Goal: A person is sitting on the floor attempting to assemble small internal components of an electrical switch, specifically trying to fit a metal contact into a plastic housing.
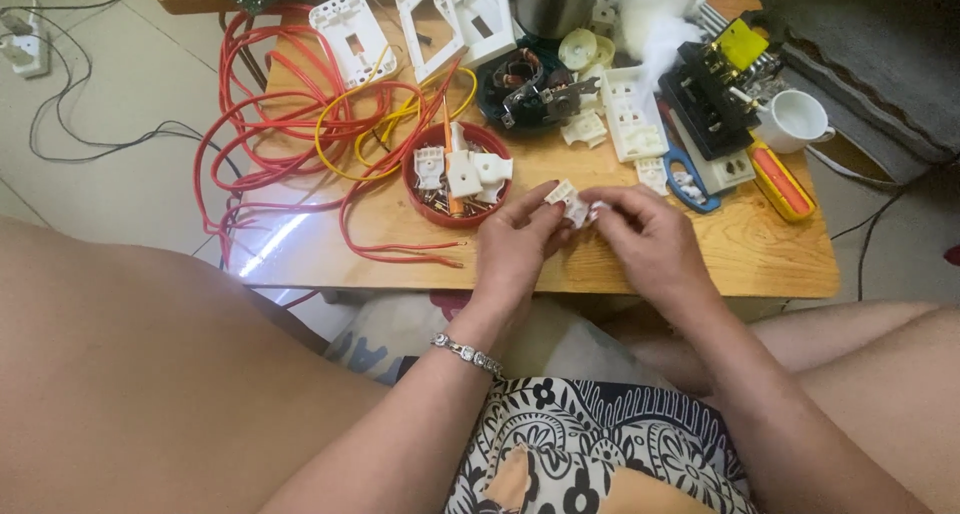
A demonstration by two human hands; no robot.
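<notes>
Both my hands meet over the front of a low wooden table [760, 254]. My left hand [515, 249], with a bracelet on its wrist, pinches a small white plastic switch part [566, 200] from the left. My right hand [650, 236] grips the same part from the right with its fingertips. Just left of my hands stands a red round bowl [415, 199] holding white plastic pieces and small metal screws.
Red and yellow wires [300, 124] sprawl over the table's left side. White switch plates [352, 36], a dark coil part [520, 79], a metal cup [553, 2], a black terminal block [712, 99], a white mug [795, 119], blue pliers [690, 189] and a yellow-orange tool [782, 182] crowd the back and right.
</notes>
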